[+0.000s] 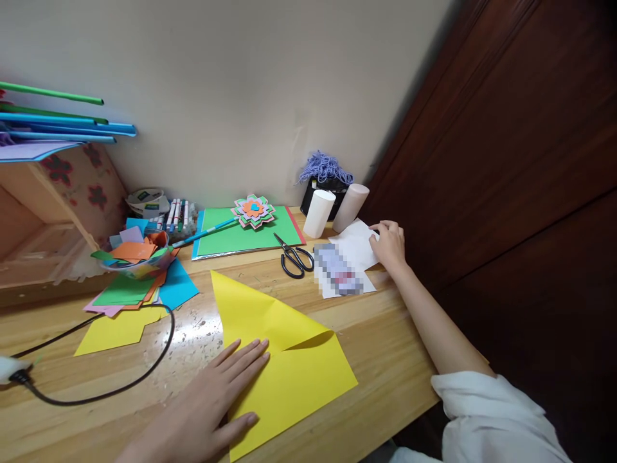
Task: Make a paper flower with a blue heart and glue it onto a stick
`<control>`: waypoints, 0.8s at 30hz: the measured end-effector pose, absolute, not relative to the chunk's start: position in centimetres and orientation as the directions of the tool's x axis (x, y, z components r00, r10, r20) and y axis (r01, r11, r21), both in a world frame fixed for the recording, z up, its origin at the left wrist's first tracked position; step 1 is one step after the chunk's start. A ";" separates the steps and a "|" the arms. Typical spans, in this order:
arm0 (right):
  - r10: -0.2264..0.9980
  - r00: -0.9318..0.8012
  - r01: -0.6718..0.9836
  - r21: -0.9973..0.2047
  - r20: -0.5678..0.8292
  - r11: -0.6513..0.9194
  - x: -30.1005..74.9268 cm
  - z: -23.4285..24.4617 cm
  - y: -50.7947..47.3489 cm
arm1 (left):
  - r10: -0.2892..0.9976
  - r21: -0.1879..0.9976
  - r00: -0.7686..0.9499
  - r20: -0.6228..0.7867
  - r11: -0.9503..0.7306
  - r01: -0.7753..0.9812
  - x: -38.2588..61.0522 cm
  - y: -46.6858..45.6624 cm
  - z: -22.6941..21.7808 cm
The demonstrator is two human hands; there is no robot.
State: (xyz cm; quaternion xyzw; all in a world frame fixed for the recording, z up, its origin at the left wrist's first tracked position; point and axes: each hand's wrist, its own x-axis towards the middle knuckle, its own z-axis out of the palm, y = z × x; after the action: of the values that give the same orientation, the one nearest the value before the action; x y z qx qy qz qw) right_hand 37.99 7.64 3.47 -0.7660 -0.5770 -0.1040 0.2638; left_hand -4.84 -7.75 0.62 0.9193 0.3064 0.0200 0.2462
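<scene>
My left hand [226,389] lies flat, fingers stretched out, on a sheet of yellow paper [299,399]. The far part of this sheet is folded over in a triangular flap, which stands slightly raised at its right end. Over at the right, my right hand [389,245] has its fingers curled at the edge of a piece of white paper [357,241]. A pixelated patch hides an item [337,270] lying on the white paper. Scissors with black handles [294,257] lie beside it, blades a little apart.
Behind stand two white rolls [319,213] and a black holder with purple yarn [325,170]. A layered paper flower [253,211] rests on green sheets [241,241]. To the left are a bowl of paper scraps [135,257], markers [178,215] and a black cable [166,344]. A dark wooden panel [520,161] borders the right.
</scene>
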 end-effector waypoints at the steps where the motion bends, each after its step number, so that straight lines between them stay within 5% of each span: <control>1: 0.808 0.303 0.941 -0.291 0.506 -0.171 36.7 4.0 6.8 | 0.570 0.470 0.814 -0.114 -0.691 0.550 -4.8 -7.7 0.7; 4: 0.836 0.068 0.883 -0.423 0.545 0.204 31.6 5.9 3.5 | 0.557 0.477 0.820 -0.131 -0.690 0.545 -4.7 -7.6 0.8; 6: 0.910 -0.266 0.774 -0.492 0.317 0.398 27.8 6.8 1.1 | 0.551 0.478 0.823 -0.140 -0.691 0.543 -4.7 -7.6 0.8; 10: 0.697 -0.717 0.625 -0.464 -0.022 0.628 21.7 6.2 -2.4 | 0.546 0.485 0.829 -0.122 -0.696 0.530 -4.5 -7.7 0.8; 24: 0.594 -0.803 0.580 -0.298 -0.053 0.758 19.7 -0.1 -2.5 | 0.530 0.560 0.847 -0.042 -0.690 0.459 -4.7 -7.9 0.7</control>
State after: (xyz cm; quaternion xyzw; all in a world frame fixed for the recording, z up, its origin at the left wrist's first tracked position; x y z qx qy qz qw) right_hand 19.67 -2.54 -0.14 -0.3132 -0.9372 0.1517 0.0225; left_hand -4.69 -7.87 0.70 0.9170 0.2695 0.0616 0.2874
